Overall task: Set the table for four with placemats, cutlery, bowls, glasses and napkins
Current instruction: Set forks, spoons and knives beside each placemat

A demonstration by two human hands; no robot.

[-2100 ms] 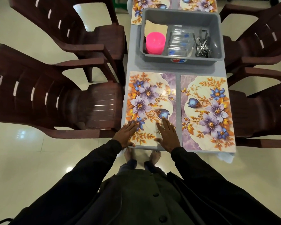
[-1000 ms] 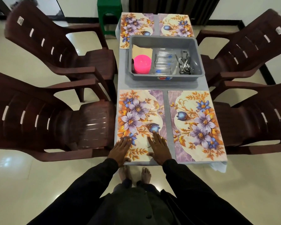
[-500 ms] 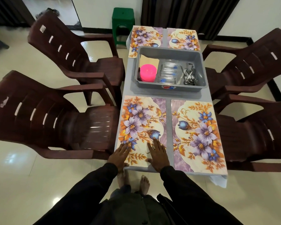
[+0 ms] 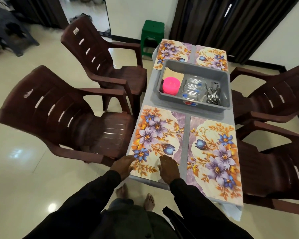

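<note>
Several floral placemats lie on a narrow grey table (image 4: 186,145). My left hand (image 4: 123,165) and my right hand (image 4: 169,169) rest flat on the near edge of the near left placemat (image 4: 155,137). A second placemat (image 4: 214,156) lies beside it on the right. Two more placemats (image 4: 173,52) (image 4: 212,57) lie at the far end. Between the pairs stands a grey tub (image 4: 192,68) holding stacked pink bowls (image 4: 171,85), clear glasses (image 4: 192,91), metal cutlery (image 4: 213,97) and beige napkins (image 4: 173,75).
Dark brown plastic armchairs flank the table: two on the left (image 4: 72,116) (image 4: 107,66) and two on the right (image 4: 273,97) (image 4: 276,169). A green stool (image 4: 152,35) stands past the far end, by dark curtains. My bare feet show on the glossy floor under the near edge.
My head has lifted, so more of the room and the far placemats are in view. Both hands have stayed flat on the near left placemat.
</note>
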